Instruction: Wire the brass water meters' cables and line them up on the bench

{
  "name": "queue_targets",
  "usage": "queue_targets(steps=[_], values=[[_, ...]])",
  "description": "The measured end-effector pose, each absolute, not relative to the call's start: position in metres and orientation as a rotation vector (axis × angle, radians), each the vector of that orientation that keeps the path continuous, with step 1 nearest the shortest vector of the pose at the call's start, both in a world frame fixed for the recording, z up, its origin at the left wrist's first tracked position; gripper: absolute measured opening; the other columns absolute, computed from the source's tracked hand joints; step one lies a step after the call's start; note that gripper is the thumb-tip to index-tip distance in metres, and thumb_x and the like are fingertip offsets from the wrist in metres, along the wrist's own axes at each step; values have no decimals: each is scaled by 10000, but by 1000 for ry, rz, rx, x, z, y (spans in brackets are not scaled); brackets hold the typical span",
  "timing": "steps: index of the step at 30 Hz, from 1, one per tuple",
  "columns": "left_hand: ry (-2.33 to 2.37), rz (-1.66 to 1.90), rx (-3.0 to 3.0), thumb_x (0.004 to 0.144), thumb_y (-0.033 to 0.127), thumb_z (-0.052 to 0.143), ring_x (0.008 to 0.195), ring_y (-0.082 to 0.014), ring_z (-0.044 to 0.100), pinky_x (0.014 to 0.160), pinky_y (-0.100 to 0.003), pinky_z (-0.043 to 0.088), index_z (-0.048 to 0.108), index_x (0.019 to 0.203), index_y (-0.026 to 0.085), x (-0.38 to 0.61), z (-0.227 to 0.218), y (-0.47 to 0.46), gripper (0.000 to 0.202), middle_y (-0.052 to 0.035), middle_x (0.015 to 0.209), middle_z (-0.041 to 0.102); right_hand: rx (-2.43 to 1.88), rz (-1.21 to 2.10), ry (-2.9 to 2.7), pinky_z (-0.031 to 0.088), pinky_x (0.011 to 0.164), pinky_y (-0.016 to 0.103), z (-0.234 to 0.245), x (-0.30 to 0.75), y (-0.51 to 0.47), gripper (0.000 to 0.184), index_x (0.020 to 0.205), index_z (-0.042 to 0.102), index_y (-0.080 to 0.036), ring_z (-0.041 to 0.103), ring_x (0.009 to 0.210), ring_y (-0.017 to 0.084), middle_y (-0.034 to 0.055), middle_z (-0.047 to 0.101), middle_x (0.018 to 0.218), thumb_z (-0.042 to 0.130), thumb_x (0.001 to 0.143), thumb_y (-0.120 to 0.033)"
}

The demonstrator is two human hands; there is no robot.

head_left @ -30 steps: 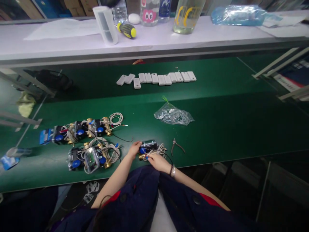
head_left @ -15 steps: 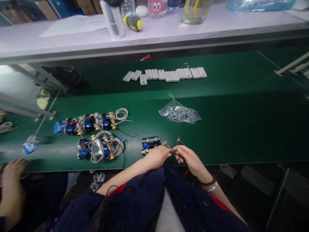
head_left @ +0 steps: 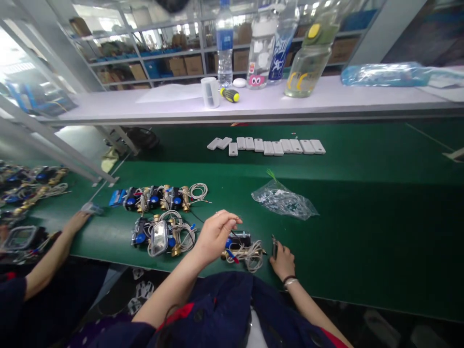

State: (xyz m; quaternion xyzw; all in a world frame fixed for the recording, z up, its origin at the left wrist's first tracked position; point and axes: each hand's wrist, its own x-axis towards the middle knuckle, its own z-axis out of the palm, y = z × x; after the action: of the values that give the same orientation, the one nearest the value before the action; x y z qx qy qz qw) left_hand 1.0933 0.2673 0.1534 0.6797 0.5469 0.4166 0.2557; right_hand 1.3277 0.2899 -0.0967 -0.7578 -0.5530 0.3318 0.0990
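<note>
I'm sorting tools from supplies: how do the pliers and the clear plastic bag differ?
The pliers are slim and dark; the bag is larger and transparent. The right hand has hold of the pliers; no hand touches the bag. Both show against the green bench.

The right hand (head_left: 283, 263) has now moved onto the pliers (head_left: 274, 246).

device (head_left: 242, 239): partly behind left grip (head_left: 215, 237) | pliers (head_left: 274, 248): partly under right grip (head_left: 284, 263) | dark shape (head_left: 174, 4): cut at top
</note>
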Motion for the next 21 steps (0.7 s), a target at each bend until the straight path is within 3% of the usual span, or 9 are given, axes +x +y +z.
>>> queue_targets(steps=[4, 7, 11, 14, 21], values=[[1586, 1191, 1741, 896, 299, 406, 735, -144, 571, 713, -260, 438, 642, 849, 164, 1090, 162, 260, 276, -33, 731, 637, -2166, 1102, -1590, 464, 818, 383, -72, 1334, 310, 511, 1118, 563, -82, 574, 974, 305, 165, 599, 993, 492, 623, -191], [1645, 1205, 1589, 873, 299, 439, 702, -139, 584, 687, -248, 444, 659, 852, 162, 1091, 166, 257, 260, -21, 702, 645, -1820, 1220, -1646, 475, 813, 305, -19, 1323, 310, 526, 1178, 506, -131, 575, 952, 219, 103, 576, 1060, 419, 666, -216], [1674, 1153, 1526, 860, 317, 441, 645, -129, 572, 632, -230, 438, 666, 827, 156, 1095, 168, 255, 278, -8, 654, 629, -1069, 1305, -1867, 409, 930, 361, 77, 1292, 293, 506, 1179, 521, -185, 511, 1036, 224, 79, 539, 1125, 481, 675, -217], [1687, 1096, 1636, 853, 291, 431, 642, -128, 562, 651, -233, 434, 664, 797, 159, 1098, 170, 254, 274, -9, 658, 630, -876, 1300, -1981, 375, 964, 362, 124, 1275, 284, 479, 1187, 536, -221, 469, 1103, 219, 71, 521, 1167, 477, 715, -172], [1665, 1007, 1823, 851, 224, 430, 688, -132, 554, 670, -236, 424, 633, 750, 149, 1098, 172, 251, 239, -29, 723, 639, -853, 1337, -2027, 378, 960, 360, 126, 1276, 284, 443, 1200, 526, -205, 484, 1080, 215, 73, 529, 1142, 507, 759, -184]])
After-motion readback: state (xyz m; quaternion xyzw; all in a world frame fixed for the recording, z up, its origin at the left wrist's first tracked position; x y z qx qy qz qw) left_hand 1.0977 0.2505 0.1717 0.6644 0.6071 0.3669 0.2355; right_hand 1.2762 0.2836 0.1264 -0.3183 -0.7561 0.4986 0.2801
